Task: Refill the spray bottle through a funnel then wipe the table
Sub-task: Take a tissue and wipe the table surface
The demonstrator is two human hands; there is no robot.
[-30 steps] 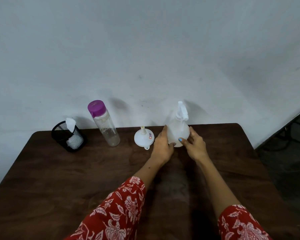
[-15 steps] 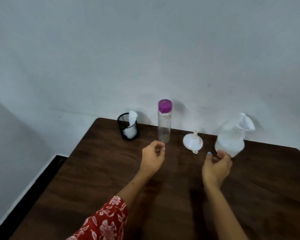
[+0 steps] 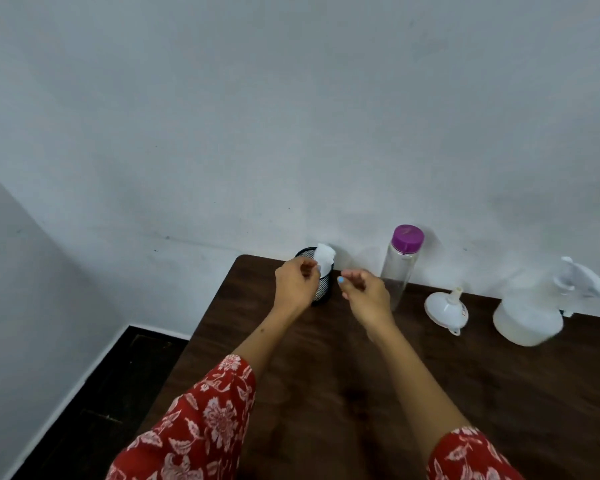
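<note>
- At the far left corner of the table [image 3: 326, 393], the left hand [image 3: 296, 287] pinches the white tissue [image 3: 324, 259] standing in the black mesh cup [image 3: 323, 289].
- Just right of it, the right hand [image 3: 364, 296] hovers, fingers loosely curled, holding nothing.
- Further right stand the purple-capped bottle [image 3: 400, 265], the funnel [image 3: 445, 311] and the spray bottle [image 3: 530, 311].

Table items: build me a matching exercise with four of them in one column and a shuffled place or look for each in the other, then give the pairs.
Things:
1. water bottle
2. funnel
3. spray bottle
4. mesh cup

Descriptions:
A. black, holds a white tissue
B. farthest right, white trigger head
C. purple cap, clear body
D. white, spout pointing up

Pairs: 1-C, 2-D, 3-B, 4-A
</note>
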